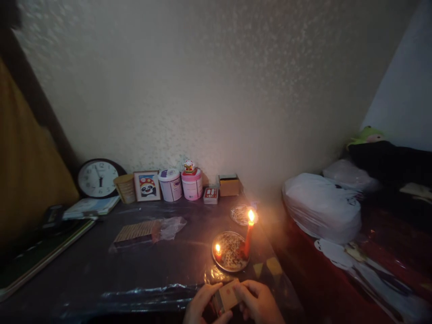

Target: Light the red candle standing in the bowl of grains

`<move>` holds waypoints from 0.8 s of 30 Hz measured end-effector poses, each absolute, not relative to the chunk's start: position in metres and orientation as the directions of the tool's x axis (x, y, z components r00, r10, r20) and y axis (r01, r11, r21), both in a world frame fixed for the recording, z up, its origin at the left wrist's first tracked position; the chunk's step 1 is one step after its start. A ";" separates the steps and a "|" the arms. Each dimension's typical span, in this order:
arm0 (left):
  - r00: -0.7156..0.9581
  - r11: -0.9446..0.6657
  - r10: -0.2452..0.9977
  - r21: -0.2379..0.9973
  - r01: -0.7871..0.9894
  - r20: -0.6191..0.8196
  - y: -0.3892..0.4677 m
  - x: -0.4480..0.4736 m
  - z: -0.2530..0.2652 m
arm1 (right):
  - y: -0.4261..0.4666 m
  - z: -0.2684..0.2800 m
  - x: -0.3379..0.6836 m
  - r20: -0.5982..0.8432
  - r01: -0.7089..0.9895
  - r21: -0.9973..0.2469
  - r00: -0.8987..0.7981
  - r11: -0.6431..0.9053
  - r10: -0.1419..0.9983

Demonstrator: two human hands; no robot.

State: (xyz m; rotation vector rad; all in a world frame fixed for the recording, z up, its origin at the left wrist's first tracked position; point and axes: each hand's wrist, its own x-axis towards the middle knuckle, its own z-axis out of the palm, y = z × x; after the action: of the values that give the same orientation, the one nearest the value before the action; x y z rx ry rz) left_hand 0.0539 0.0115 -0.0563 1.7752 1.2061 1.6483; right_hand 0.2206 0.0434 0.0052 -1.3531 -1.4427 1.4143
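Hands at near table edge (101, 270): left hand (202, 306) and right hand (258, 303) share grip on small matchbox (228, 294), fingers clasped round its ends. Just beyond, round metal plate (230, 265) carries tall lit red candle (249, 238) and short lit stub (218, 253). Wall clock (97, 178), tins by wall.

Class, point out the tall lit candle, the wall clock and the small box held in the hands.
Tall candle (249, 240), head view, middle of its red stem.
Clock (98, 179), head view, centre of its dial.
Small box (228, 294), head view, its top face.
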 end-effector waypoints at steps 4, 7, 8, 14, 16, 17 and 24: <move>0.067 -0.529 0.834 0.759 0.380 0.548 0.013 0.043 -0.052 | 0.042 0.007 0.221 -0.157 0.225 -0.969 -0.221 -0.106 0.963; 0.057 -0.470 0.872 0.796 0.382 0.487 0.013 0.041 -0.053 | 0.043 0.008 0.223 -0.141 0.226 -0.970 -0.221 -0.089 0.965; 0.030 -0.446 0.883 0.819 0.361 0.468 0.012 0.043 -0.054 | 0.043 0.008 0.224 -0.138 0.223 -0.971 -0.217 -0.089 0.966; -0.118 -0.367 0.906 0.893 0.260 0.407 0.008 0.055 -0.047 | 0.043 0.007 0.226 -0.113 0.195 -0.978 -0.202 -0.074 0.973; -0.126 -0.347 0.914 0.903 0.254 0.386 0.007 0.057 -0.040 | 0.043 0.003 0.226 -0.116 0.168 -0.982 -0.196 -0.083 0.974; -0.125 -0.337 0.918 0.907 0.252 0.375 0.006 0.057 -0.038 | 0.043 0.000 0.226 -0.126 0.157 -0.983 -0.195 -0.096 0.973; -0.116 -0.266 0.945 0.924 0.274 0.306 0.003 0.057 -0.032 | 0.033 0.007 0.228 0.225 0.376 -0.893 -0.103 0.247 0.969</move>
State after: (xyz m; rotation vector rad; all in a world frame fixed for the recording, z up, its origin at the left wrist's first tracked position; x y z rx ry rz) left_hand 0.0573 0.0033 -0.0325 1.5489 1.3699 1.4165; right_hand 0.2276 0.0329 0.0074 -1.2694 -1.6420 0.8499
